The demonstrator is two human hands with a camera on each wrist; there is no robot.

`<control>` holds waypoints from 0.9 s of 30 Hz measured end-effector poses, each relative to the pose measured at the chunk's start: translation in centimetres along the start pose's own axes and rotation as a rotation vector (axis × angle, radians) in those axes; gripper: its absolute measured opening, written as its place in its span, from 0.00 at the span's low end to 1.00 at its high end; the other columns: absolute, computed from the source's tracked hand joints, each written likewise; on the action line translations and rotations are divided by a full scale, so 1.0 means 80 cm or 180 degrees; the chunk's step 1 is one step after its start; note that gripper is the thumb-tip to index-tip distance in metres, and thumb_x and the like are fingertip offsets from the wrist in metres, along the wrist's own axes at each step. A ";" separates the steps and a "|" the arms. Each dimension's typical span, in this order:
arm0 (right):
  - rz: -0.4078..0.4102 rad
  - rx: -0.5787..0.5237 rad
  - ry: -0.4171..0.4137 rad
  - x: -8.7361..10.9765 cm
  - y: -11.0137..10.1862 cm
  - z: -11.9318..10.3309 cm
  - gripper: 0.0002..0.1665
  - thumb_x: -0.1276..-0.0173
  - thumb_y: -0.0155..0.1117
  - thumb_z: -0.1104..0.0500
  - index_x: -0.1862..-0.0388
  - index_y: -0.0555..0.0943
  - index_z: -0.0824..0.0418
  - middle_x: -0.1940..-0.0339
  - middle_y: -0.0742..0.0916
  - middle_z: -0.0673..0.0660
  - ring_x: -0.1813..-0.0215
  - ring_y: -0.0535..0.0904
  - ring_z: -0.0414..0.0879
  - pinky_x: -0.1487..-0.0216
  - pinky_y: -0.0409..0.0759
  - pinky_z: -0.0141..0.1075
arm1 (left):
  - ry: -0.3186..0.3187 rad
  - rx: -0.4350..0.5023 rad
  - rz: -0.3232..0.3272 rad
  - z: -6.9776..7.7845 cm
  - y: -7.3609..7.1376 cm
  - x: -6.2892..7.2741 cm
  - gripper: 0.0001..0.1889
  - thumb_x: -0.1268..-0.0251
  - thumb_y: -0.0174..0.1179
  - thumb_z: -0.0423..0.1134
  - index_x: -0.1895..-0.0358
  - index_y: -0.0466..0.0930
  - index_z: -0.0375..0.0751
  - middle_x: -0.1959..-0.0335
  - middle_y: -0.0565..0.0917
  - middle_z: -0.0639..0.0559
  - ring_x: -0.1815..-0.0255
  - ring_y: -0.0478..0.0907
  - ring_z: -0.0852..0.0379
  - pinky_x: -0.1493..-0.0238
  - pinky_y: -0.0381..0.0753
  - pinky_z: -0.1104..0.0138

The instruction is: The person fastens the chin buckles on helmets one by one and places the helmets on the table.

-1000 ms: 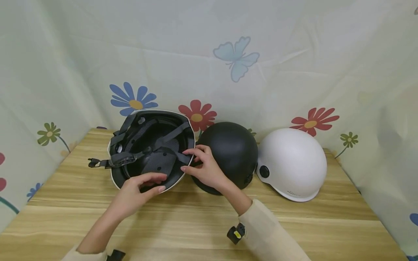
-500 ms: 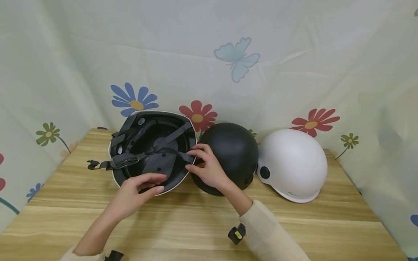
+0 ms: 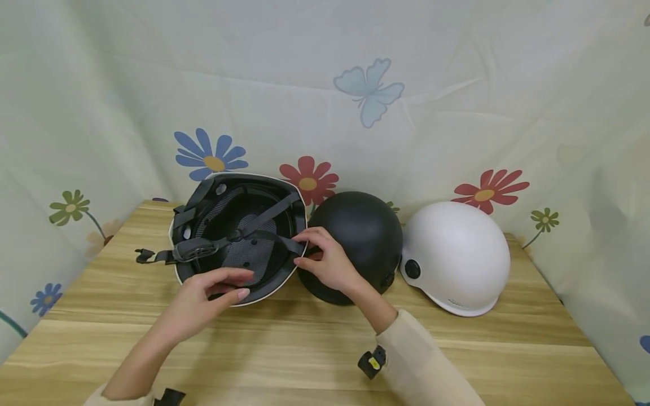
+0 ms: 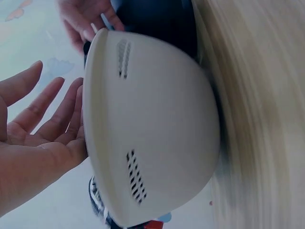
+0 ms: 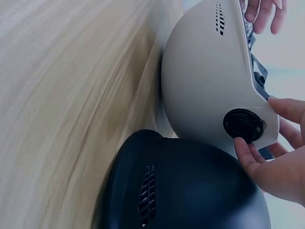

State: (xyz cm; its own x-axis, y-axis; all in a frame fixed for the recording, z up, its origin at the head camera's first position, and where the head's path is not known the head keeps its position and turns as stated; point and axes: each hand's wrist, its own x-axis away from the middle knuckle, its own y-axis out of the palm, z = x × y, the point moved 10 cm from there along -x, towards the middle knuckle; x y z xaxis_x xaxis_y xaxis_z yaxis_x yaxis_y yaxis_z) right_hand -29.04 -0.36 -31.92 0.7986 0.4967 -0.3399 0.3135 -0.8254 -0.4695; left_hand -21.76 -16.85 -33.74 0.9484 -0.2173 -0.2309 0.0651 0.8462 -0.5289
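An upturned white helmet point(image 3: 269, 293) with a black padded inside lies on the table at left. Black straps point(image 3: 266, 217) cross its opening, and a buckle end point(image 3: 145, 256) hangs over its left side. My right hand point(image 3: 327, 262) grips the helmet's right rim, fingers inside by the strap anchor and thumb outside. In the right wrist view that thumb touches a round black knob point(image 5: 243, 125) on the shell. My left hand point(image 3: 205, 301) lies over the near rim with relaxed, parted fingers; in the left wrist view its fingers point(image 4: 57, 117) are right at the rim.
A black helmet point(image 3: 355, 242) stands dome up close against the right of the upturned one. Further right is another white helmet point(image 3: 457, 254), also dome up. The wooden table point(image 3: 304, 361) ends at a flowered cloth point(image 3: 437, 101) behind and at both sides.
My right hand has shifted slightly right, from the strap inside to the rim. The straps inside have shifted a little. My left hand has drawn slightly left, fingers still loose.
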 end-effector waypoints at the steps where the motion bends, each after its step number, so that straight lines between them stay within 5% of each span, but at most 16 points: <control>1: 0.0001 -0.0003 0.0005 -0.001 0.000 0.006 0.19 0.43 0.64 0.71 0.51 0.76 0.70 0.45 0.73 0.64 0.51 0.69 0.59 0.55 0.77 0.46 | -0.0002 -0.0038 0.0013 0.000 -0.003 0.001 0.16 0.40 0.60 0.41 0.49 0.78 0.40 0.53 0.80 0.48 0.55 0.77 0.54 0.58 0.77 0.68; 13: -0.0022 0.0173 0.0062 0.000 -0.006 0.015 0.20 0.43 0.64 0.70 0.50 0.77 0.64 0.47 0.75 0.57 0.52 0.71 0.50 0.55 0.77 0.35 | 0.0117 -0.0398 0.0447 0.009 -0.070 0.011 0.17 0.38 0.58 0.40 0.46 0.76 0.39 0.53 0.79 0.45 0.59 0.75 0.71 0.62 0.74 0.78; 17: -0.0011 0.0189 0.0055 0.001 -0.007 0.016 0.20 0.43 0.64 0.71 0.50 0.77 0.65 0.47 0.75 0.58 0.53 0.72 0.50 0.55 0.77 0.34 | 0.0114 -0.0433 0.0544 0.004 -0.100 0.011 0.18 0.37 0.57 0.40 0.45 0.74 0.37 0.52 0.79 0.55 0.59 0.74 0.75 0.61 0.72 0.81; 22: -0.0010 0.0203 0.0125 0.000 -0.007 0.021 0.22 0.42 0.62 0.72 0.47 0.75 0.65 0.46 0.74 0.58 0.53 0.72 0.50 0.55 0.77 0.34 | -0.0012 -0.0443 0.0566 -0.017 -0.137 0.009 0.20 0.35 0.55 0.41 0.42 0.71 0.37 0.54 0.75 0.72 0.55 0.69 0.79 0.62 0.70 0.83; 27: 0.0013 0.0234 0.0105 -0.002 -0.006 0.021 0.26 0.42 0.61 0.73 0.43 0.72 0.66 0.46 0.74 0.60 0.52 0.73 0.52 0.54 0.77 0.34 | -0.0428 -0.0513 0.0406 -0.055 -0.160 0.003 0.25 0.34 0.52 0.49 0.36 0.66 0.44 0.50 0.72 0.71 0.55 0.67 0.80 0.64 0.69 0.80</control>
State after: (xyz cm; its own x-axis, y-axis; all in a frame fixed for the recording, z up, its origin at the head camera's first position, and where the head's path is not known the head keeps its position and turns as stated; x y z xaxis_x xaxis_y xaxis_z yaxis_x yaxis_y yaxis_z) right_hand -30.17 0.44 -32.97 0.8167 0.4832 -0.3154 0.2726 -0.8049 -0.5271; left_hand -23.70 -29.85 -30.66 0.9792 -0.0377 -0.1992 -0.0981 0.7717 -0.6284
